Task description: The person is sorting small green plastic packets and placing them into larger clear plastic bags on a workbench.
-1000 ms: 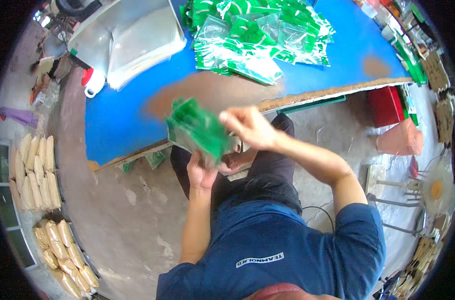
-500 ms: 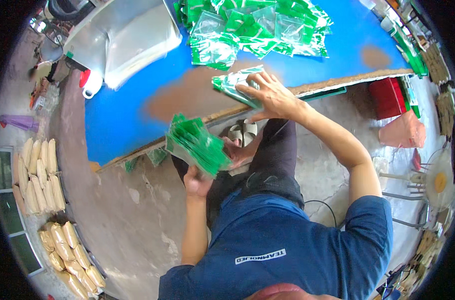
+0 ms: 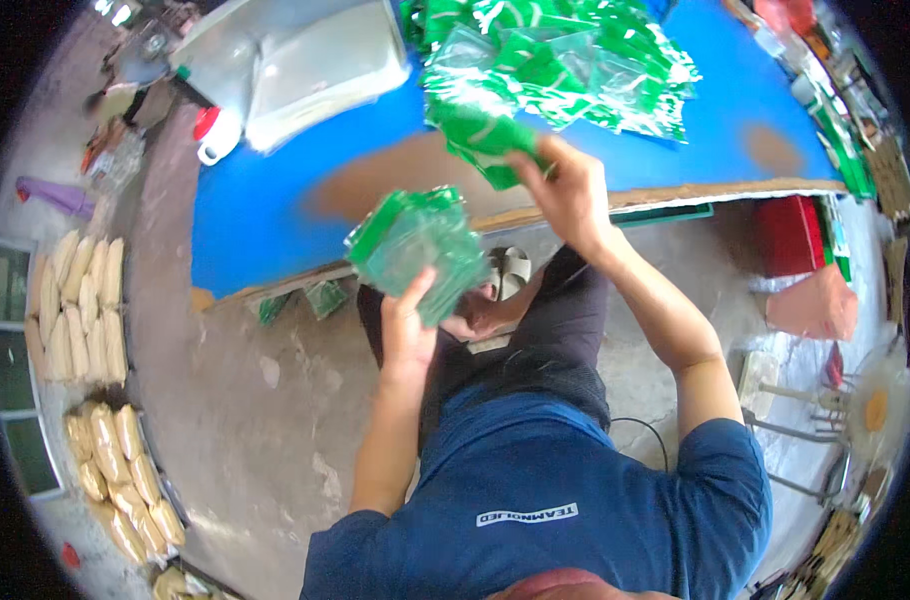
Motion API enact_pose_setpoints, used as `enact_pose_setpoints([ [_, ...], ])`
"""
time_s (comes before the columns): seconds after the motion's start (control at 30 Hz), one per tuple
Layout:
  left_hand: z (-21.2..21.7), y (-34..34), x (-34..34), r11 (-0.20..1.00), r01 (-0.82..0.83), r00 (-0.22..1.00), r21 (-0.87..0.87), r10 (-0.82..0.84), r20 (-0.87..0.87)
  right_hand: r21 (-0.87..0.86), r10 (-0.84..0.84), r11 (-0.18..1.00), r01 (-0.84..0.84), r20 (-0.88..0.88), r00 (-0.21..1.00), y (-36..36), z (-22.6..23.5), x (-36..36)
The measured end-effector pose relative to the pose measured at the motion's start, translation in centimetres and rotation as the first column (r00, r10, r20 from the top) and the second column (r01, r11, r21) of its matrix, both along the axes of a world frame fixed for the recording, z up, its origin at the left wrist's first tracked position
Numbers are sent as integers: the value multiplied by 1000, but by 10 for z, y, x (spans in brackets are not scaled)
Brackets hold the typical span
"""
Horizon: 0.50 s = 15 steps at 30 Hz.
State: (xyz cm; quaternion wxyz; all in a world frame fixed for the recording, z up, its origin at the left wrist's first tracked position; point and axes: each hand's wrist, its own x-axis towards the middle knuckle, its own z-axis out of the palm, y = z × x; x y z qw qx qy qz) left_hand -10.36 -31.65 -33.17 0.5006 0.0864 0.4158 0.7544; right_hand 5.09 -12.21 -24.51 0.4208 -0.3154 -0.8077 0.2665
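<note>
Stack of pouches (image 3: 420,245) sat mid-frame just in front of the counter edge, green and clear plastic, glossy, layers fanned unevenly. Left hand (image 3: 407,335) was closed on its lower end, thumb on top. Right hand (image 3: 573,195), right of centre, had thumb and fingers pinched on a green pouch (image 3: 485,145), blurred, over the counter's near edge. Counter (image 3: 240,235): blue, worn to brown in patches, rough front edge. Pouch pile (image 3: 565,70) at top centre, shiny with glare; grey tray (image 3: 215,50) and red-and-white jug (image 3: 218,135) upper left. Room: stained grey floor (image 3: 245,420), packed tan bags (image 3: 80,300) at left, red bin (image 3: 785,237) and fan (image 3: 877,410) at right.
</note>
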Motion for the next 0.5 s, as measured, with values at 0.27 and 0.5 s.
enact_pose_setpoints([
  [0.27,33,4,11,975,-22,973,222,-30,229,217,515,771,-598,340,787,-64,-23,-30],
  [0.5,-13,-20,-8,996,73,994,55,-78,82,438,64,891,-117,134,989,71,-35,-59],
])
